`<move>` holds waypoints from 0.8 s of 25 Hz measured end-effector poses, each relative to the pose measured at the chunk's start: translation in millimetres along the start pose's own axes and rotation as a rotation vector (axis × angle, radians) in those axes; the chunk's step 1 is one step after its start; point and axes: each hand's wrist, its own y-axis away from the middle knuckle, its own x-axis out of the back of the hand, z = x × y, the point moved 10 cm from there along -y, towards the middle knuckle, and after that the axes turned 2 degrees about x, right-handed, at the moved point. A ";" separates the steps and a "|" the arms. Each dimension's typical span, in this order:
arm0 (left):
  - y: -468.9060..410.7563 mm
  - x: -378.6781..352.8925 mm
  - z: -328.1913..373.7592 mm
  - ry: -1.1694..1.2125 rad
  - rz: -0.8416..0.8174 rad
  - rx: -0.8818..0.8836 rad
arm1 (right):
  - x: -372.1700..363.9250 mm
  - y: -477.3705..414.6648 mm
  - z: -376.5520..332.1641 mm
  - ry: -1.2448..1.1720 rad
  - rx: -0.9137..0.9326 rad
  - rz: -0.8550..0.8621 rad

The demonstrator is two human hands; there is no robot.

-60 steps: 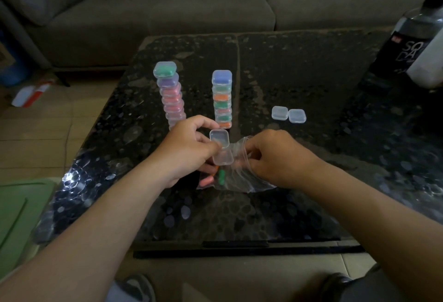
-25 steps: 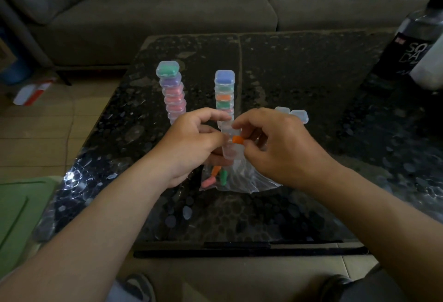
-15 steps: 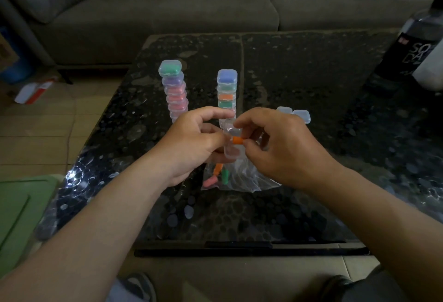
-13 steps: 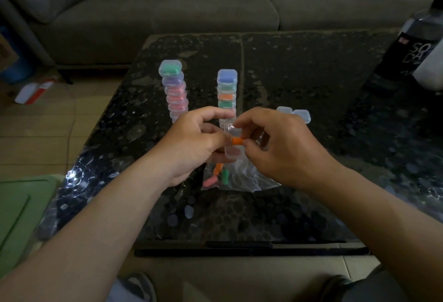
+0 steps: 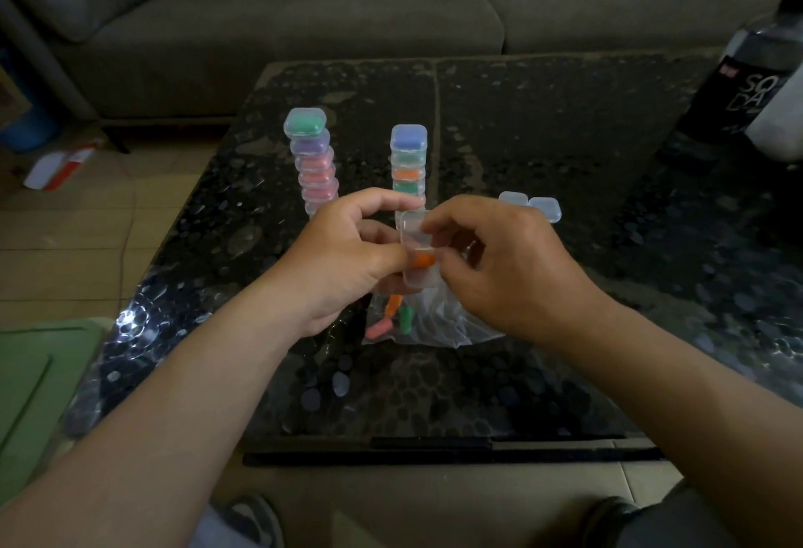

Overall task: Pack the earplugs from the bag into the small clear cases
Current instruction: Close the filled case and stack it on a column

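My left hand [image 5: 343,260] holds a small clear case [image 5: 418,256] with its lid up, above the table's middle. An orange earplug [image 5: 423,260] lies in the case, and the fingertips of my right hand [image 5: 499,260] pinch at it. Below the hands lies the clear plastic bag [image 5: 434,321] with an orange, a pink and a green earplug [image 5: 406,319] inside. Two stacks of filled cases stand behind: the left stack [image 5: 312,160] and the right stack [image 5: 408,160]. Two empty closed cases [image 5: 530,204] lie to the right.
The dark glossy table [image 5: 565,134] has its front edge close to me. A grey sofa [image 5: 304,17] runs along the back. A dark bottle [image 5: 747,82] and a white object stand at the far right. A green mat [image 5: 30,382] lies on the floor, left.
My right hand left the bag, brought an orange earplug up and set it into the open case in my left hand. Both hands rose slightly.
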 end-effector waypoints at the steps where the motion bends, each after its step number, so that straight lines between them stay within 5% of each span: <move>1: -0.6 2.8 0.2 -0.018 0.013 0.004 | 5.0 -0.5 2.5 -0.011 -0.026 0.041; 6: -1.9 20.2 -5.8 -0.182 0.069 0.097 | 9.1 4.3 40.9 0.034 -0.395 -0.003; 11: -0.9 26.1 -22.3 -0.175 0.095 0.219 | -25.9 21.6 62.5 -0.232 -0.689 -0.240; 20: -5.7 27.1 -37.9 -0.184 0.089 0.299 | -68.8 30.8 54.8 -0.464 -0.764 -0.412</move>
